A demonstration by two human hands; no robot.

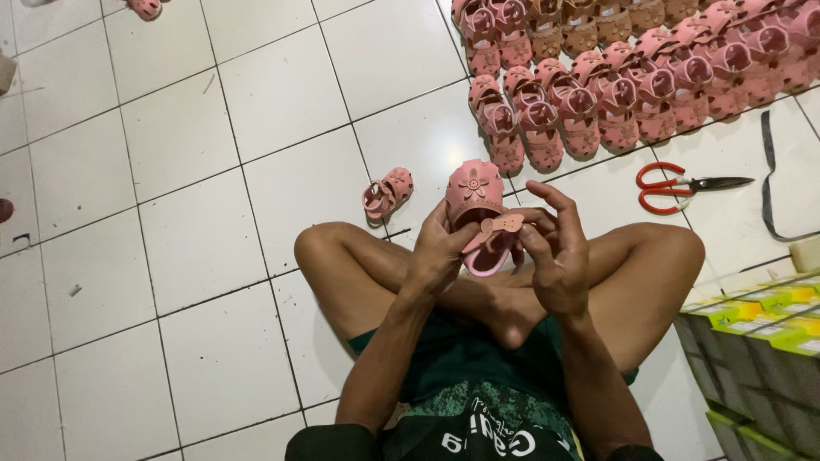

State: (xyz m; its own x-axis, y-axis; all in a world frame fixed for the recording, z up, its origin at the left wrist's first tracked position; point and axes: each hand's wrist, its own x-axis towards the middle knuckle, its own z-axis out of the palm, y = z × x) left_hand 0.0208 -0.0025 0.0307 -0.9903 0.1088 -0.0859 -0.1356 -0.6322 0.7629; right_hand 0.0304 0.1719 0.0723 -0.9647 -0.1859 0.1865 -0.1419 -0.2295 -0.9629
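Note:
I sit cross-legged on a white tiled floor and hold a small pink child's sandal (pixel 475 192) above my knees. My left hand (pixel 438 252) grips its left side. My right hand (pixel 555 248) pinches the sandal's strap, which bears a small butterfly-shaped tab (pixel 504 224). The toe has a flower cut-out and points away from me. A second pink sandal (pixel 388 193) lies on the floor just left of the one I hold.
Rows of several finished pink sandals (pixel 598 94) cover the floor at the upper right. Red-handled scissors (pixel 675 186) lie to the right, a dark strap (pixel 773 183) beyond them. Stacked green and yellow boxes (pixel 760 341) stand at my right knee.

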